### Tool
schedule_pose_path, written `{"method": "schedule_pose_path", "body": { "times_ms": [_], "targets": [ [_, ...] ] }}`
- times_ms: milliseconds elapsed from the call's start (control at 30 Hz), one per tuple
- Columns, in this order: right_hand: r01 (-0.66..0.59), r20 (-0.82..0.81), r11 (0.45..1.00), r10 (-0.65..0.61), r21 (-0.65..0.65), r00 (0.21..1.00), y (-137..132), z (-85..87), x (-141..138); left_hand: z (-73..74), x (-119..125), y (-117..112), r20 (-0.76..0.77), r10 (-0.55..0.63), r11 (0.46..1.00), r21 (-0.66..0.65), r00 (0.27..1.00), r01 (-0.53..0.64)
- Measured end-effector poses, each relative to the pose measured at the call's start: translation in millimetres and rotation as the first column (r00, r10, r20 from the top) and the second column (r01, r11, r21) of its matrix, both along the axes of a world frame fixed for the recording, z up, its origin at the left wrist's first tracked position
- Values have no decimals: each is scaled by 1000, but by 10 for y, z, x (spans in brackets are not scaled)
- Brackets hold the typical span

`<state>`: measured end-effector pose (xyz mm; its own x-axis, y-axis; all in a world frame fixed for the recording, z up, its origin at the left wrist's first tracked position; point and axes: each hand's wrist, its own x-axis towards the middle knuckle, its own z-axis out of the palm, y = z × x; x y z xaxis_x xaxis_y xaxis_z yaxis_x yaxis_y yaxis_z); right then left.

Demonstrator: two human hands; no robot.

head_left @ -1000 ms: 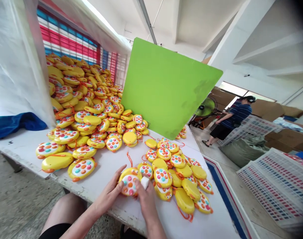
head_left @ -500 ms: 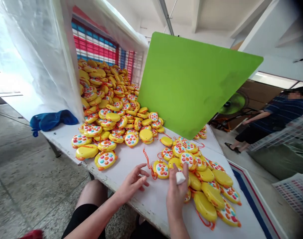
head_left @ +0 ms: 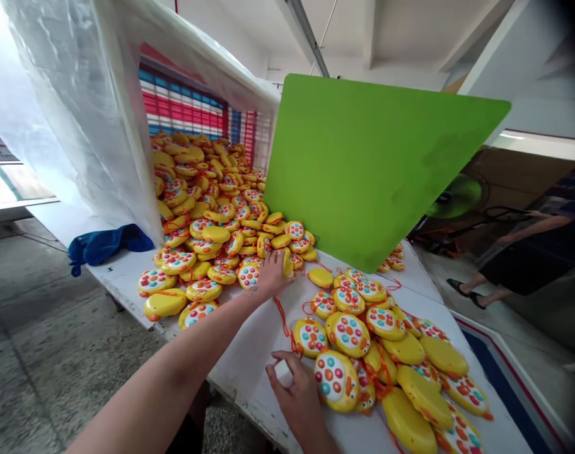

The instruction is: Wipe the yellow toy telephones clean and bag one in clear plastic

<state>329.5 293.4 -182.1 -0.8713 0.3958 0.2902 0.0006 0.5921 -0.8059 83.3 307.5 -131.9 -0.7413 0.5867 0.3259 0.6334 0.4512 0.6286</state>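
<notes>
My left hand (head_left: 270, 275) stretches far forward and its fingers close on a yellow toy (head_left: 286, 261) at the near edge of the big heap of yellow toys with coloured buttons (head_left: 207, 202). Close to the table's front edge, my right hand (head_left: 294, 391) is curled round a small white block (head_left: 284, 372). Just right of that hand lies a second, flatter group of the same toys (head_left: 386, 347), with orange cords (head_left: 284, 318) trailing between the two groups.
A green board (head_left: 377, 170) stands tilted behind the toys. Clear plastic sheeting (head_left: 79, 113) and a striped crate hold the heap at the left, with a blue cloth (head_left: 105, 243) beside it. Another person (head_left: 528, 252) stands at the right near a fan (head_left: 458, 197).
My left hand has left the front of the table and reached out to the heap, taking hold of a toy. My right hand sank toward the table edge, still gripping the white block.
</notes>
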Motion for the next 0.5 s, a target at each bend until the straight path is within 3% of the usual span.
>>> {"method": "schedule_pose_path", "body": {
  "times_ms": [133, 233, 400, 500],
  "targets": [
    [10, 28, 1000, -10, -10, 1000, 26, 0, -35, 48, -91, 177, 53, 24, 998, -58, 998, -21],
    [42, -13, 998, -43, -37, 999, 61, -14, -65, 130, 26, 122, 66, 5, 1000, -24, 998, -4],
    [124, -47, 962, -140, -243, 989, 118, -3, -80, 175, 532, -413, 182, -88, 992, 108, 979, 69],
    [110, -78, 933, -145, -344, 986, 121, 50, -61, 100, 837, -875, 489, -300, 941, 295, 819, 168]
  ]
}}
